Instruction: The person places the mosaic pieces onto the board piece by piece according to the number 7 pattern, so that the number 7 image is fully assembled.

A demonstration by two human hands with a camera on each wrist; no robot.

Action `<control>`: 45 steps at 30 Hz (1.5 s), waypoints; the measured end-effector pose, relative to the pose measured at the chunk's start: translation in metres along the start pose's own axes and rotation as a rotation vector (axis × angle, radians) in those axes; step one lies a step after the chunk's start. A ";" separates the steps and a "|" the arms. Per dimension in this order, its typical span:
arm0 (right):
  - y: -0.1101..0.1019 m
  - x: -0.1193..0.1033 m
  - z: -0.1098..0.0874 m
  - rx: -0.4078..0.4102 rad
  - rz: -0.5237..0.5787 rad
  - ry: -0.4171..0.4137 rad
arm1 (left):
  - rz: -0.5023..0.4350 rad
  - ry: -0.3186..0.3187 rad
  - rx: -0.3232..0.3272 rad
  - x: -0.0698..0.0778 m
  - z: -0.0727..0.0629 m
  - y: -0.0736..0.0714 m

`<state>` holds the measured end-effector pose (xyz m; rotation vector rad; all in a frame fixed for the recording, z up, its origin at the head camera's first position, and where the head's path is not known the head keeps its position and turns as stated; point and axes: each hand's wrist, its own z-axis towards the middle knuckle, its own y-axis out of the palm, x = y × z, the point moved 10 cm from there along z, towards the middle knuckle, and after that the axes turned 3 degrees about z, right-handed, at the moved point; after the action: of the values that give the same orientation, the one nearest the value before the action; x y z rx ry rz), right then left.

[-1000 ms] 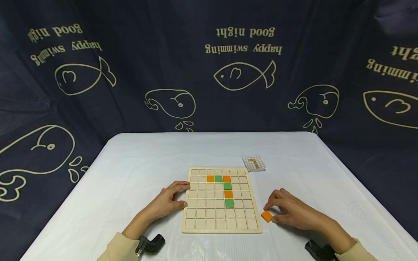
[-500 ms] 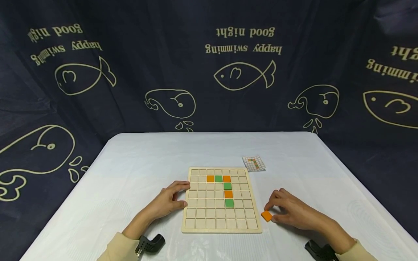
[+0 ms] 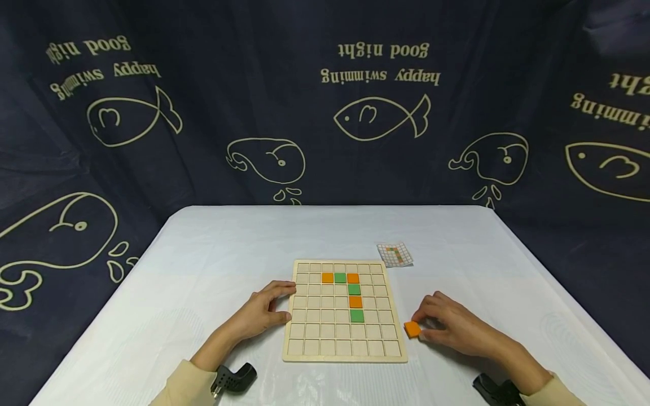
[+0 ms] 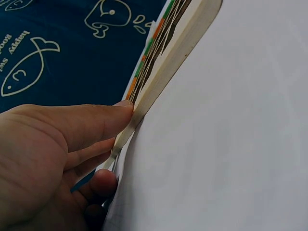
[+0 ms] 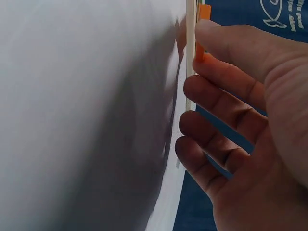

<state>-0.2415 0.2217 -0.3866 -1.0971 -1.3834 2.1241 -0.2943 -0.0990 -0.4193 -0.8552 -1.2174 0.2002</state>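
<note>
A light wooden grid board (image 3: 335,349) lies flat on the table. Set in its cells are orange and green square tiles, such as a green tile (image 3: 357,316) and an orange tile (image 3: 327,278). At the board's left edge rests my left hand (image 3: 256,313), thumb and fingers spread apart and touching the side. My right hand (image 3: 452,327) pinches a loose orange tile (image 3: 412,329) between thumb and index finger, just right of the board. In the right wrist view, this orange tile (image 5: 205,12) is partly hidden by the thumb, while the other fingers curve loosely below.
Behind the board's far right corner lies a small printed card (image 3: 395,255) with a coloured grid pattern. A white cloth covers the table (image 3: 244,237). Beyond it hangs a dark curtain (image 3: 203,169) with fish drawings. Black wrist devices (image 3: 235,379) sit at both wrists.
The loose orange tile has shifted slightly up and left, towards the board, and now looks tilted in my right hand's pinch. My left hand and the board stay put.
</note>
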 end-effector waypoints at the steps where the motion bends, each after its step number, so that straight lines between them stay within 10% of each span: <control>1: -0.001 -0.001 0.000 0.005 -0.002 -0.001 | -0.003 -0.003 -0.001 0.000 0.000 0.000; 45: 0.004 -0.047 0.041 0.196 -0.050 -0.113 | 0.016 0.028 0.007 0.000 0.000 0.000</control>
<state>-0.2437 0.1643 -0.3628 -0.8702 -1.2053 2.2602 -0.2943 -0.0996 -0.4195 -0.8587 -1.1834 0.2045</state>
